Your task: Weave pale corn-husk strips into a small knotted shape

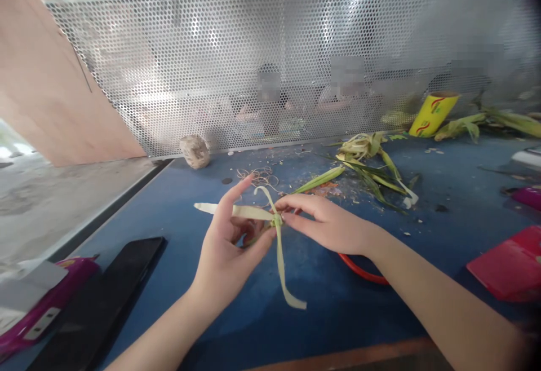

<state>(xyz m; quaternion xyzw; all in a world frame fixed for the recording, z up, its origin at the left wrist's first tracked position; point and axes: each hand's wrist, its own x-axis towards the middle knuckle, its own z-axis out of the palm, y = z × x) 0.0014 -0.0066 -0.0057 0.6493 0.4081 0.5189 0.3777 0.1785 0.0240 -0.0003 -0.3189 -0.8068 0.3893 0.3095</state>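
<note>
Pale green corn husk strips (pixel 280 264) cross at a small knot-like centre above the blue table. One strip hangs down, another points left, and a short one curls upward. My left hand (pixel 228 241) pinches the bundle from the left between thumb and fingers, its index finger raised. From the right, my right hand (pixel 327 221) closes its fingertips on the same centre. The fingertips partly cover the join, so its details are hidden. Beneath my right wrist a red ring-shaped edge (pixel 363 269) shows in part.
Behind the table stands a perforated metal screen (pixel 211 66), with people beyond it. Loose corn husks (pixel 363 157), tangled string (pixel 260 176), a yellow roll (pixel 434 114) and a roundish pale block (pixel 195 151) lie toward the back. A black phone (pixel 101 297) lies left, a red object (pixel 509 264) right.
</note>
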